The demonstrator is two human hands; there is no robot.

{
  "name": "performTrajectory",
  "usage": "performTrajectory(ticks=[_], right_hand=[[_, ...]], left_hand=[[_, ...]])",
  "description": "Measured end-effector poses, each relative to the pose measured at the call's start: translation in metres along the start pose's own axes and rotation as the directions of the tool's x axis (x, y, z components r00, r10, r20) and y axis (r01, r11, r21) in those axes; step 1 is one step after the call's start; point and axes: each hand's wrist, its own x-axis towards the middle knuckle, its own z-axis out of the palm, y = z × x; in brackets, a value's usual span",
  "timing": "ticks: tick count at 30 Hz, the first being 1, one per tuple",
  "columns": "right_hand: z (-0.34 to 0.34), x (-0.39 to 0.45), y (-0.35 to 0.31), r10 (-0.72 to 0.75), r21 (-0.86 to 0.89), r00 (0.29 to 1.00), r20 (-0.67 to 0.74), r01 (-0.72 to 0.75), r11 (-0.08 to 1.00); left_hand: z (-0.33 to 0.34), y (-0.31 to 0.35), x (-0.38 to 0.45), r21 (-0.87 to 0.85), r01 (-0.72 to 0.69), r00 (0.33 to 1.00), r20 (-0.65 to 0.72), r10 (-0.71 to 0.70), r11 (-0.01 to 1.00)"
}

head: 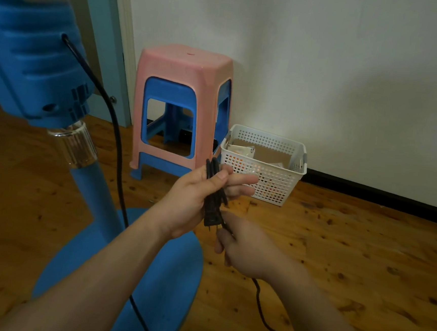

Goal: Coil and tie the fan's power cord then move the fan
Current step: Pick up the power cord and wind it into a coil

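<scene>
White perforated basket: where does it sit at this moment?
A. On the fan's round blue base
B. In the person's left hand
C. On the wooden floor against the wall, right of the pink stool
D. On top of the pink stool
C: the white basket stands on the wooden floor by the wall, just right of the pink stool, while the left hand holds only the coiled power cord.

Wooden floor (336, 255) carries: fan base (165, 279), left; pink stool (183, 83) stacked over blue stool (159, 160), against wall; white basket (264, 169) just beside stools; cord (264, 320) trailing at right.
</scene>
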Motion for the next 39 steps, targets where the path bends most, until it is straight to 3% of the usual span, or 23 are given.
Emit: performTrajectory(ticks=[7,11,14,18,20,27,31,39], right_hand=[[-0.009,-0.005,-0.004,0.004,-0.050,0.995,0.096,0.001,0.999],[-0.019,-0.007,-0.007,-0.069,-0.199,0.996,0.064,0.080,0.977],[-0.027,-0.010,-0.009,-0.136,-0.261,0.990,0.024,0.138,0.955],[-0.041,-0.013,-0.008,-0.208,-0.247,0.976,-0.056,0.189,0.951],[-0.045,-0.013,-0.008,-0.222,-0.221,0.973,-0.065,0.203,0.954],[-0.048,-0.014,-0.006,-0.243,-0.132,0.965,-0.100,0.229,0.964],[-0.051,-0.014,-0.008,-0.242,-0.184,0.961,-0.136,0.215,0.959],[-0.056,-0.012,-0.007,-0.345,-0.325,0.914,-0.214,0.266,0.907]], left_hand=[[-0.012,-0.004,0.001,0.238,0.030,0.999,-0.049,-0.019,0.971],[-0.014,-0.008,-0.002,0.433,0.076,0.997,-0.021,-0.075,0.898],[-0.014,-0.011,-0.003,0.567,0.111,0.994,-0.044,-0.105,0.817],[-0.019,-0.019,-0.004,0.768,0.162,0.986,-0.101,-0.133,0.619],[-0.020,-0.023,-0.005,0.784,0.168,0.983,-0.089,-0.160,0.598],[-0.017,-0.021,-0.008,0.723,0.152,0.980,-0.019,-0.200,0.674],[-0.017,-0.018,-0.011,0.716,0.160,0.972,0.008,-0.236,0.680],[-0.017,-0.015,-0.011,0.546,0.260,0.947,0.017,-0.322,0.796]])
